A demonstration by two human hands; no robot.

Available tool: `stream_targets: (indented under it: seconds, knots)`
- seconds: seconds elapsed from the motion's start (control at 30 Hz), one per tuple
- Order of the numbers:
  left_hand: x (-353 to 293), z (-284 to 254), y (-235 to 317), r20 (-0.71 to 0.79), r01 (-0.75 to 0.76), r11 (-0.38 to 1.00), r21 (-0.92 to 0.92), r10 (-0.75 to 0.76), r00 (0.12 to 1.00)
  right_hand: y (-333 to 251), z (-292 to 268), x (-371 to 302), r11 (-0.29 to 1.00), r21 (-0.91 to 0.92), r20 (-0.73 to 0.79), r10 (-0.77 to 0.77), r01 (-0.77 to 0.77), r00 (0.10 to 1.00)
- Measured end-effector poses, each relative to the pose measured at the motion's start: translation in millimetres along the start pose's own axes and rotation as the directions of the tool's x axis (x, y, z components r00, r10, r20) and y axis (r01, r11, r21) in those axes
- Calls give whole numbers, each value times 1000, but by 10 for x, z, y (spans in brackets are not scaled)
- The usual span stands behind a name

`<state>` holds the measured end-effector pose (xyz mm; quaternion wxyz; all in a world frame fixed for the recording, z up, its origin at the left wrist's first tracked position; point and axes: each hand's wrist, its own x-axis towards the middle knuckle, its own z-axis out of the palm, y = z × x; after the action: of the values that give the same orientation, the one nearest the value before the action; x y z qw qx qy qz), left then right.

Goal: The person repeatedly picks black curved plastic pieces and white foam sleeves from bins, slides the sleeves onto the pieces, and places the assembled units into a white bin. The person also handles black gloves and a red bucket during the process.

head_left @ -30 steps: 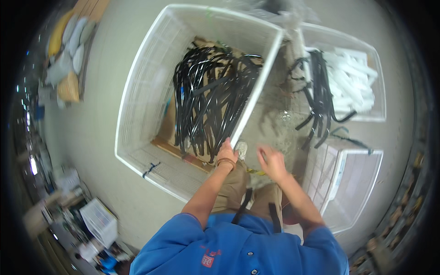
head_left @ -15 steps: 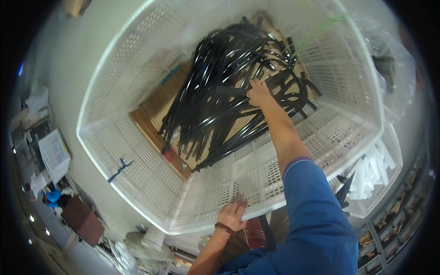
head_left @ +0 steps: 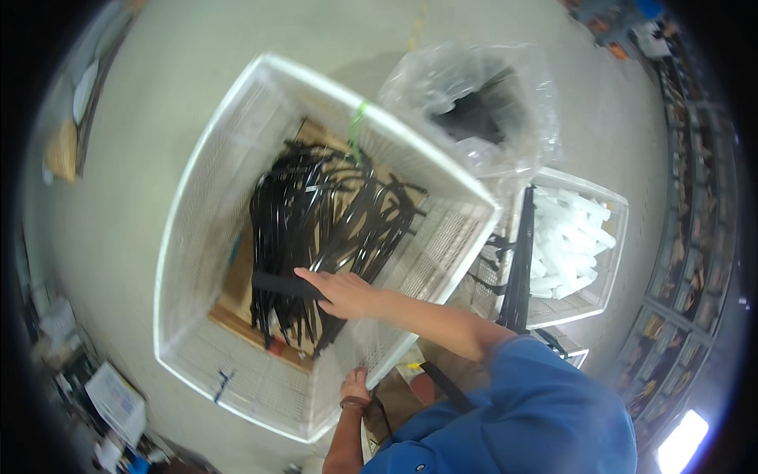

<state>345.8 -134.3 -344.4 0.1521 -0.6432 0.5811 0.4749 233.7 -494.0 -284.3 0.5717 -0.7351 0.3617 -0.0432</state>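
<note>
A large white perforated plastic crate (head_left: 466, 188) holds a heap of bent, glossy black tubes (head_left: 288, 197). Over the heap, my right hand (head_left: 343, 294) is closed around one end of a matte black bar (head_left: 286, 285); its other end points left across the tubes. Whether the bar touches the tubes beneath is unclear. My left hand (head_left: 355, 385) grips the near rim of the crate, with a bracelet on its wrist. Brown cardboard (head_left: 237, 272) shows on the crate floor under the tubes.
Behind the crate to the right stands a clear plastic bag (head_left: 529, 118) with dark contents. A smaller white crate (head_left: 616, 237) of white tubular pieces and upright long black strips (head_left: 519, 265) are at right. Shelving with bins (head_left: 691, 261) lines the far right.
My view has swung, bringing the bag and smaller crate fully into sight. My right hand, with the black bar, has moved toward the left-near part of the heap. My left hand stays on the rim.
</note>
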Motion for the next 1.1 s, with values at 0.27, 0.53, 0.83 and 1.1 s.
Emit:
stream_targets:
  seconds: [0.27,0.53,0.83,1.1]
  knots:
    - [534,-517,380,541,75,967,244,-200,817,329,-2308,-2065,831,49,-735,405,-554,543]
    - [1366,-2339,1346,208,-188,769,-611,384,900,1865,-3255,-1656,640,666,-395,738,-383,547]
    - [4183,-3696,4528,-285,-609,331,-721,659,696,3804,-4158,-255,282,856,-176,947,-433,270]
    - [6383,-3254,4867,-180,-147,966,-211,110,977,4521,-5490,-613,716,609,-581,696,-342,421]
